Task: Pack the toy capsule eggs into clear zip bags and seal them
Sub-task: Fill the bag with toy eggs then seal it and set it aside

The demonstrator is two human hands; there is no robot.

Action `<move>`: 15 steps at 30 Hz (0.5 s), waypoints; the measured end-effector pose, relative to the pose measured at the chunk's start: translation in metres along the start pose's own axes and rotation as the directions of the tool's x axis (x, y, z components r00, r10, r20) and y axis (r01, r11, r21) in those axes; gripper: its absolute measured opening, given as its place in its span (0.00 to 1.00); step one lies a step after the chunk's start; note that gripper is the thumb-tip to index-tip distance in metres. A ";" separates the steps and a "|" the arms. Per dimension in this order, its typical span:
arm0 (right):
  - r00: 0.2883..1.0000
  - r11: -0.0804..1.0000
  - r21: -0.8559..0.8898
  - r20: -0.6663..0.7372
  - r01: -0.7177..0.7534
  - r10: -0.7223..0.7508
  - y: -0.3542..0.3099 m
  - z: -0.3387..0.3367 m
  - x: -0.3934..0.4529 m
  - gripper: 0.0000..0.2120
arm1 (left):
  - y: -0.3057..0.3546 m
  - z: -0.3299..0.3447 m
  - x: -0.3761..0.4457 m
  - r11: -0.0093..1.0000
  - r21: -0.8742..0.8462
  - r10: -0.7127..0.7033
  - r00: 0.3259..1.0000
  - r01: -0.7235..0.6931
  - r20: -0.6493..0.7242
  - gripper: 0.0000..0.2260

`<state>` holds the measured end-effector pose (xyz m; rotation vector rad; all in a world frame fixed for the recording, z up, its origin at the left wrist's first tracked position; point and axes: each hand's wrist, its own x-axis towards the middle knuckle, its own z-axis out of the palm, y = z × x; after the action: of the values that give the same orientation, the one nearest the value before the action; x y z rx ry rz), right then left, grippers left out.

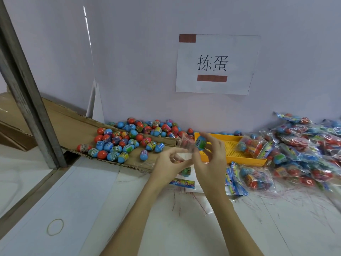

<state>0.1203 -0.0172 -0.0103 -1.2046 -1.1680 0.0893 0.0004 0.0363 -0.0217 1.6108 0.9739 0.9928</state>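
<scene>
While I work at the desk (110,209), a big heap of filled bags (302,145) lies to my right, loose eggs (127,139) are spread on cardboard (73,124) to my left, and a yellow tray (234,146) sits just behind my hands. More packs (256,177) lie flat beside my right wrist. Next is the clear bag (186,145) I'm filling, held up above the desk between both hands: thin, floppy film, slippery, probably best pinched at the mouth edges so it stays open. My left hand (170,162) pinches that bag with curled fingers; exact contact is blurred. My right hand (210,156) is half open, fingertips gripping one blue egg (200,143) right at the bag mouth. Eggs look like light, hard, smooth plastic, likely to roll, so I'd grip around the middle. A rubber band (55,227) lies near left.
</scene>
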 end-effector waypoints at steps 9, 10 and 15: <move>1.000 0.998 -0.057 -0.027 0.012 -0.014 0.002 -0.014 0.007 0.20 | -0.007 0.010 -0.004 0.942 0.262 0.220 0.976 -0.211 -0.004 0.25; 1.000 0.997 -0.069 -0.019 0.016 -0.017 0.002 -0.016 0.009 0.19 | -0.006 0.011 -0.005 0.941 0.262 0.224 0.974 -0.214 -0.009 0.26; 0.999 0.996 -0.084 0.027 0.021 -0.019 0.004 -0.023 0.011 0.19 | -0.007 0.008 -0.002 0.931 0.283 0.256 0.964 -0.229 -0.065 0.29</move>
<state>0.1444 -0.0242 -0.0037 -1.2689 -1.2166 0.0414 0.0063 0.0329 -0.0309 1.9646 1.0323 1.1552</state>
